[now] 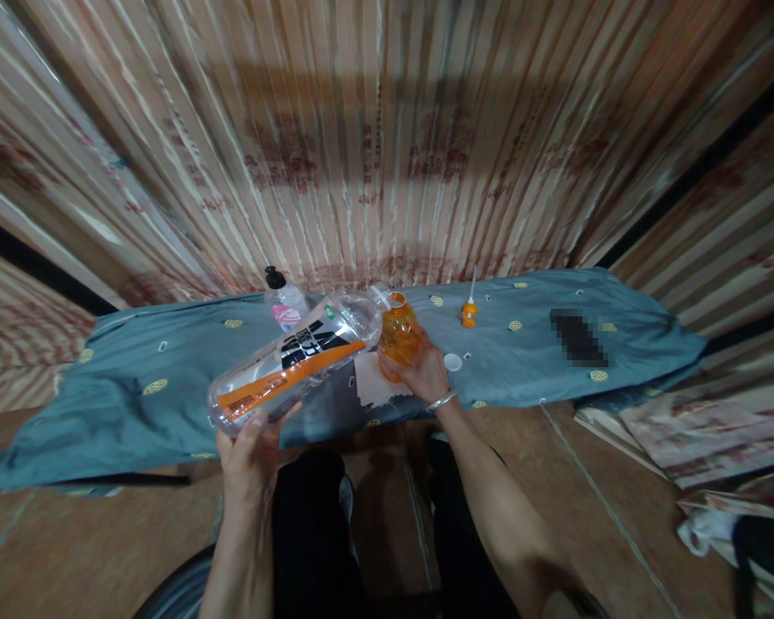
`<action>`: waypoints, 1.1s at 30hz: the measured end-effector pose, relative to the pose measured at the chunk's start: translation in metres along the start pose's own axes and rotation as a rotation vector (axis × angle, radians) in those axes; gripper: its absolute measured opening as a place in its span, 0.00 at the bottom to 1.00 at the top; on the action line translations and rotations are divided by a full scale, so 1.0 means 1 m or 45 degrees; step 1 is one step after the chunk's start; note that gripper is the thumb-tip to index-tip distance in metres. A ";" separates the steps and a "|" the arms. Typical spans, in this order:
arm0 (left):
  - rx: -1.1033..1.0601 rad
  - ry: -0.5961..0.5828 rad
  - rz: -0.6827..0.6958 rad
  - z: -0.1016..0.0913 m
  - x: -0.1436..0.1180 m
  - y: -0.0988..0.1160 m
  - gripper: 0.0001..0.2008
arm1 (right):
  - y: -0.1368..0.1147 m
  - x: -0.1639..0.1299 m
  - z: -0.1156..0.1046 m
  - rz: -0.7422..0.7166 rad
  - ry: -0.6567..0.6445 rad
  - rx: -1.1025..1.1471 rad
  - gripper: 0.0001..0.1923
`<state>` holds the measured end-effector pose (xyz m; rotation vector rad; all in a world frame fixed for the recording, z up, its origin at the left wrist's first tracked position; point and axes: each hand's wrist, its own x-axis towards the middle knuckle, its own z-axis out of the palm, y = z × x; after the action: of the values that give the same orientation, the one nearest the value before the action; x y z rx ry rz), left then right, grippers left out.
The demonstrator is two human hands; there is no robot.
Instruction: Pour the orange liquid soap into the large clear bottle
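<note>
— What is at the centre?
— A large clear plastic bottle (pixel 297 361) with a silver, black and orange label, held slanting above a blue-green cloth (pixel 187 352). Its base is at the lower left, its neck at the upper right, by the open mouth of a see-through orange bottle (pixel 398 340). I cannot tell whether they touch.

— And the hands?
— The left hand (pixel 250 456) grips the clear bottle near its base, thumb on the near side. The right hand (pixel 424 370) is wrapped around the orange bottle's body, with a silver-coloured bracelet (pixel 441 401) on the wrist.

— What is close by?
— A pale sheet (pixel 371 387), cloth or paper, lies beneath or just beside the orange bottle. Near the right hand is a white disc (pixel 452 362); farther right, an orange pump top (pixel 469 314) with a thin pale tube. Behind the clear bottle is a black-capped bottle (pixel 287 301), partly hidden. Toward the cloth's right end, a dark rectangle (pixel 579 337) is too pixelated to name.

— And beyond?
— A pleated beige curtain (pixel 387 129) with reddish motifs hangs behind. Below are dark-trousered legs (pixel 310 524) and a brown tiled floor (pixel 568 490).
</note>
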<state>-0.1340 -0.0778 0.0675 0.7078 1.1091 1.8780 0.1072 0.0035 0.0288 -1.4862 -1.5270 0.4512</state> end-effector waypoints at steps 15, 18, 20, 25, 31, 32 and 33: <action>0.040 -0.004 0.019 0.006 0.000 0.000 0.22 | 0.000 -0.001 -0.006 0.007 0.003 0.032 0.33; 0.047 0.002 0.026 0.006 0.000 -0.002 0.23 | 0.001 -0.001 -0.007 0.017 -0.003 0.029 0.34; 0.047 0.009 0.025 0.006 -0.001 -0.001 0.23 | 0.000 -0.001 -0.008 0.018 0.000 0.021 0.33; 0.041 0.022 0.011 0.007 -0.001 0.002 0.22 | -0.001 0.001 -0.009 0.001 -0.002 0.018 0.32; 0.021 0.046 0.025 0.011 -0.002 0.002 0.23 | 0.000 0.004 -0.009 0.005 -0.007 0.009 0.32; 0.020 0.049 0.028 0.011 -0.003 0.002 0.23 | 0.000 0.005 -0.009 0.014 -0.010 0.007 0.32; 0.021 0.051 0.031 0.011 -0.003 0.002 0.23 | 0.000 0.005 -0.009 0.022 -0.011 0.006 0.32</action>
<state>-0.1244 -0.0757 0.0742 0.6984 1.1473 1.9130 0.1156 0.0050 0.0354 -1.4965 -1.5200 0.4710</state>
